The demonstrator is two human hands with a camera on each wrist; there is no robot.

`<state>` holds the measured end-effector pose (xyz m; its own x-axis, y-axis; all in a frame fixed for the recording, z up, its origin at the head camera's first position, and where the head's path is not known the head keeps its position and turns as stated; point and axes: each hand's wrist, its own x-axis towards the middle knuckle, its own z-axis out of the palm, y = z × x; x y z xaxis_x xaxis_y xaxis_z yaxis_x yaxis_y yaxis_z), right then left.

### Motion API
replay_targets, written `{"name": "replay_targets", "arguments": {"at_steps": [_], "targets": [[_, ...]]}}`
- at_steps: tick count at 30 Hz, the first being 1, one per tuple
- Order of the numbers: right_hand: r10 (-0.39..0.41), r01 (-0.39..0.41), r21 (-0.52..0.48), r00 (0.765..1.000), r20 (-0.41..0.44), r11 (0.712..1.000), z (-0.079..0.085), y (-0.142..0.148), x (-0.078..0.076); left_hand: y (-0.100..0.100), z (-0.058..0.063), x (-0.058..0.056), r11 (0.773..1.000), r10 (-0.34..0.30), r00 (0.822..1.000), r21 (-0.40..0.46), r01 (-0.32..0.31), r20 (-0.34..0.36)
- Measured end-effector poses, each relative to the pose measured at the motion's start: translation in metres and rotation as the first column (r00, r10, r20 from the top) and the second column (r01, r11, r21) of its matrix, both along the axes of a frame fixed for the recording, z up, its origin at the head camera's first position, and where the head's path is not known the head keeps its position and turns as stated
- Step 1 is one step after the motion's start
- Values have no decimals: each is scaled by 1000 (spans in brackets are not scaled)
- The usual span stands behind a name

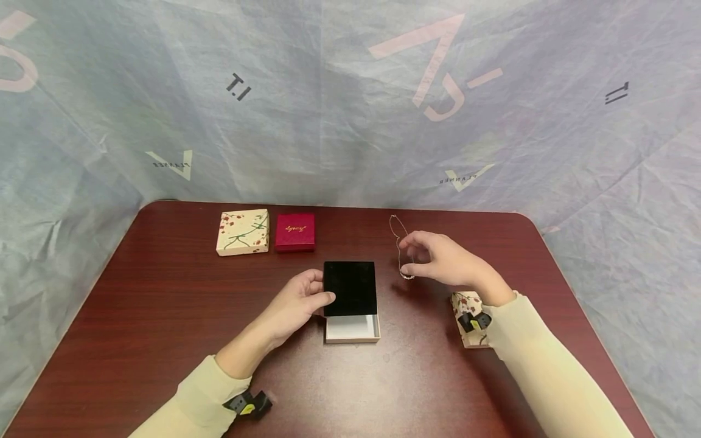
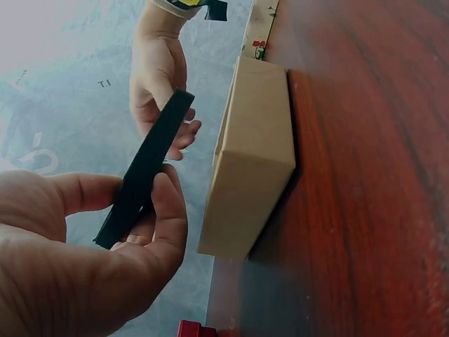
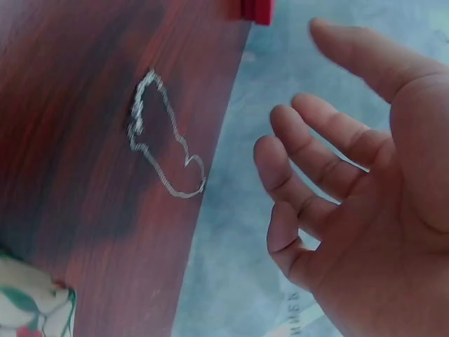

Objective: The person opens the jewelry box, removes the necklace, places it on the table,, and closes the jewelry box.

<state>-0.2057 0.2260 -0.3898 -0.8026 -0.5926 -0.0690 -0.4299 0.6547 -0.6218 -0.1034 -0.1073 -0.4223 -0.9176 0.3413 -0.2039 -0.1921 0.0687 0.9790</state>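
Over the open box (image 1: 353, 340), the left hand (image 1: 298, 304) pinches a black pad (image 1: 350, 289) between thumb and fingers; the right hand (image 1: 443, 258) (empty, its fingers loosely bent) hovers near the necklace (image 3: 137, 118), which lies looped on the table (image 1: 164, 316)

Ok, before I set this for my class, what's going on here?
A person's left hand pinches a black pad over an open box base. Their right hand, holding nothing, hovers by a necklace on the table. A patterned lid or box lies nearby; a floral box and a red box sit toward the far edge.
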Motion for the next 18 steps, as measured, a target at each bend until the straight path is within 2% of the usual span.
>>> {"name": "replay_targets", "arguments": {"at_steps": [5, 8, 14, 18], "targets": [[26, -30, -45, 997, -75, 999, 3, -9, 13, 1, 2, -1, 1000, -1, 1000, 14, 1, 5], [40, -46, -63, 995, -92, 997, 3, -16, 22, 1, 2, -2, 1000, 0, 1000, 24, 0, 11], [85, -94, -70, 990, -113, 993, -2, -27, 38, 3, 3, -4, 999, 4, 1000, 36, -4, 18], [114, -126, -67, 981, -157, 990, -8, -36, 48, 4, 4, -4, 999, 6, 1000, 41, -6, 17]]}}
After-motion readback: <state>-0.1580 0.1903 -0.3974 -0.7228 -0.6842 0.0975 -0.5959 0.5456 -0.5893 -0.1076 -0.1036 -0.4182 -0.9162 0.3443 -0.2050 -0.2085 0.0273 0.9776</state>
